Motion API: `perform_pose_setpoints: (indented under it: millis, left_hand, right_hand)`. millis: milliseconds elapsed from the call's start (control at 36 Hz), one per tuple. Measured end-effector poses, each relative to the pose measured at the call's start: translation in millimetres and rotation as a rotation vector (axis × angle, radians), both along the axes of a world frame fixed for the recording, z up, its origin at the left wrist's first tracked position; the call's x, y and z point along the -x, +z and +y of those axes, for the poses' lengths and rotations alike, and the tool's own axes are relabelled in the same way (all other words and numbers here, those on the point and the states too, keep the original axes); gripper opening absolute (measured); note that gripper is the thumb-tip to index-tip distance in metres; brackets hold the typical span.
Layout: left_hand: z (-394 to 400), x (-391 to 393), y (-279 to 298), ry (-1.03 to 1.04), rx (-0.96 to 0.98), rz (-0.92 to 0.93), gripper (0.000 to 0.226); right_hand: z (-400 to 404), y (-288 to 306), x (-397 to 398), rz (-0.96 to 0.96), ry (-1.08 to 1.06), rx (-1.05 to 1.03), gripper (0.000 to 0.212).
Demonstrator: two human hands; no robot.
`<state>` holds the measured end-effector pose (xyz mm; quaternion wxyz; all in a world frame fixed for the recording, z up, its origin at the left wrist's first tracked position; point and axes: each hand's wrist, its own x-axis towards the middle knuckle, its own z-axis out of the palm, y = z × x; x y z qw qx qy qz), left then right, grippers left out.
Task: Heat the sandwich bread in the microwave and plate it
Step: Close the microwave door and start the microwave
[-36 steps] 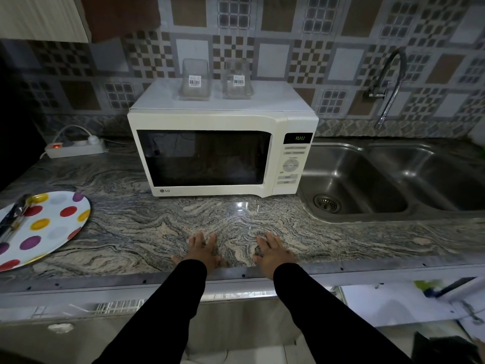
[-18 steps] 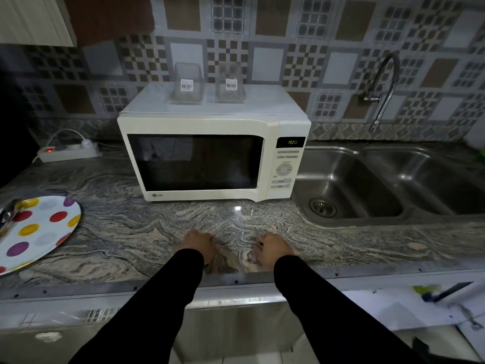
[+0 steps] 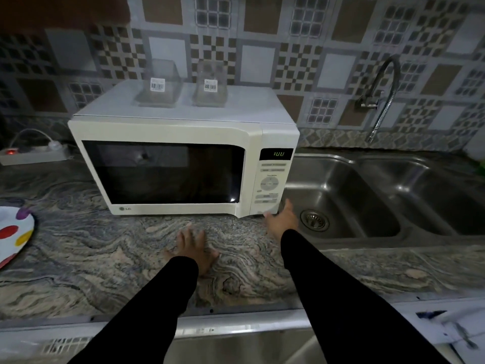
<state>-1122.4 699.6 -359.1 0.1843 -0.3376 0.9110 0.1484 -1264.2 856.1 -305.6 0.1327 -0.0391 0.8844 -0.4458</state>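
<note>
Count: 1 microwave (image 3: 168,164) with door closed, 2 clear plastic containers (image 3: 159,86) (image 3: 210,85) on top of it, each with 1 barcode sticker. 1 polka-dot plate (image 3: 14,232) at the left edge, partly cut off, 1 power strip (image 3: 34,155) at the back left, 1 faucet (image 3: 380,101), 1 double sink (image 3: 351,164) = 2 basins. 2 hands: left hand (image 3: 193,244), right hand (image 3: 282,220).

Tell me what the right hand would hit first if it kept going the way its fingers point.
Probably the microwave: the right hand points at its lower right corner, below the buttons, fingertips nearly there. Contact can't be told.
</note>
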Motion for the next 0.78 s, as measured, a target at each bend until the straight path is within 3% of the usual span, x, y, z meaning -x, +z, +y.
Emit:
perform_pose_setpoints:
  millis: [167,361,778]
  left_hand:
    - [-4,3,-5,-0.002,0.006,-0.079,0.082]
    - [-9,10,-13,0.016,0.009,-0.132,0.087]
    - [1,6,7,0.002,0.007,-0.144,0.083]
  right_hand:
    - [-10,-4,21,-0.089,-0.074,0.183,0.076]
    - [-20,-13,29,-0.033,-0.126,0.152,0.034]
    - [-26,-17,35,-0.084,-0.227,0.197,0.036]
